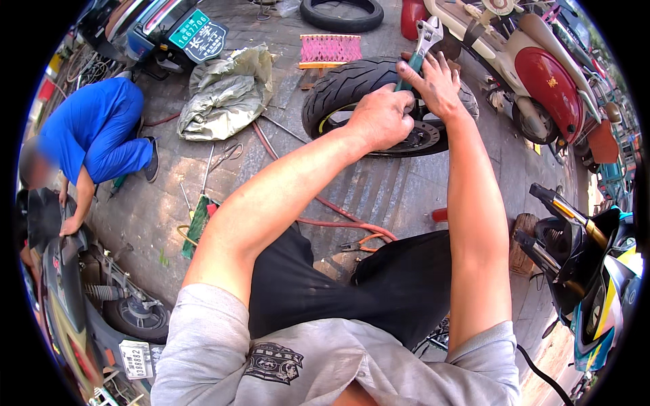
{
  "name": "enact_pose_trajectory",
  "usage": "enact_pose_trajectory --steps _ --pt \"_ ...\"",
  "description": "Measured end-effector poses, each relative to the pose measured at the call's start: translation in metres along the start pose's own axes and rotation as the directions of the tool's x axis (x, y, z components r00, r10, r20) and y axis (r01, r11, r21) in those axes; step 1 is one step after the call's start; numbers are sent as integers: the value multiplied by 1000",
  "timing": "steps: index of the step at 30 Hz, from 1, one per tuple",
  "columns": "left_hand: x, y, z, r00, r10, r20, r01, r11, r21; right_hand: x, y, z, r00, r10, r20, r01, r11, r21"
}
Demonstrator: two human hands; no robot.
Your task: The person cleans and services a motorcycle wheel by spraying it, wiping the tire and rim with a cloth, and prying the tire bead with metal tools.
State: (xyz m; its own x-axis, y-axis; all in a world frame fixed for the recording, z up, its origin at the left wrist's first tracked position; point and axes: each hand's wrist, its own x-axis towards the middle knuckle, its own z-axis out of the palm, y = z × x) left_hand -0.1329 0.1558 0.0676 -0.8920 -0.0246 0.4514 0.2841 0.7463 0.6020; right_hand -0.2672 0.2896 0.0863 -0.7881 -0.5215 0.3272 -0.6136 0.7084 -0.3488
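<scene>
My left hand (382,115) is closed around the lower handle of an adjustable wrench (426,37), which tilts upward with its silver head at top. My right hand (437,84) is beside it, fingers spread and pointing up, thumb against the teal handle. Both hands are over a wheel (338,91) lying on the pavement, with a black treaded tyre and a brake disc (423,135). The part of the wheel under my hands is hidden.
A person in blue (95,128) crouches left beside a scooter (61,284). Red scooter (545,81) and another vehicle (596,298) stand right. Around me lie a crumpled tarp (223,95), loose tyre (342,24), pink-laced stool (332,51), hoses (338,223), pliers (355,247) and wooden block (525,247).
</scene>
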Motion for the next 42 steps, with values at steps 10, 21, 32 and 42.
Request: enact_pose_trajectory --steps 10,21,32,42 --pt "42 -90 -38 889 -74 -452 143 982 121 5 52 -7 969 241 -61 -179 848 498" --pt "75 -106 25 908 -412 -77 416 908 54 -99 15 -52 851 505 146 -344 326 881" --pt "92 -117 28 878 -478 15 478 878 23 -77 -82 -201 786 142 -601 271 796 542" --pt "100 -77 46 870 -492 -33 493 869 48 -67 -11 -118 760 583 286 -612 494 618"
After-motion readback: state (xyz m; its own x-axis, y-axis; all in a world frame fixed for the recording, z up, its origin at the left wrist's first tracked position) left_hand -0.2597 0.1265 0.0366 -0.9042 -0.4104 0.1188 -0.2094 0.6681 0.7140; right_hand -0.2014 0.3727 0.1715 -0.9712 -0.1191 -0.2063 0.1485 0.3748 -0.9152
